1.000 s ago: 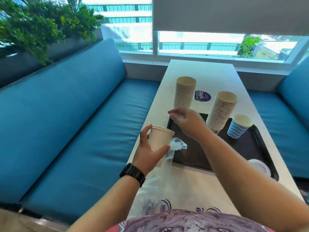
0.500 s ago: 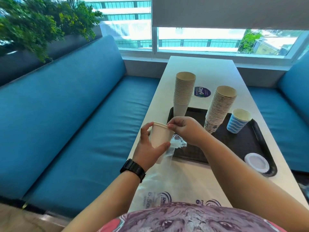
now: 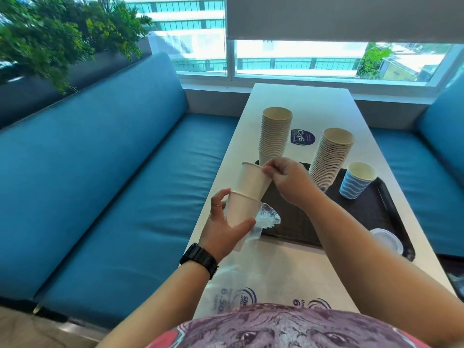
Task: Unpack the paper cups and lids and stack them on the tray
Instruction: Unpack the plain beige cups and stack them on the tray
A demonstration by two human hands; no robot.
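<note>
My left hand (image 3: 226, 227) grips a white paper cup (image 3: 241, 209) still sitting in its clear plastic sleeve (image 3: 266, 219) at the table's left edge. My right hand (image 3: 288, 182) pinches the rim of a second white cup (image 3: 253, 180) and has it lifted halfway out of the lower one. On the black tray (image 3: 371, 212) stand two tall stacks of cups, the left stack (image 3: 275, 134) and the right stack (image 3: 331, 156), plus a blue striped cup (image 3: 356, 180). A white lid (image 3: 386, 241) lies at the tray's near right corner.
The printed plastic bag (image 3: 251, 285) lies flat on the white table (image 3: 301, 101) near me. A round dark sticker (image 3: 302, 137) sits beyond the tray. Blue benches (image 3: 113, 184) flank the table on both sides; a window is at the far end.
My right hand came back from the tray to the cup in my left hand, pinched the inner cup's rim and pulled it up out of the outer one.
</note>
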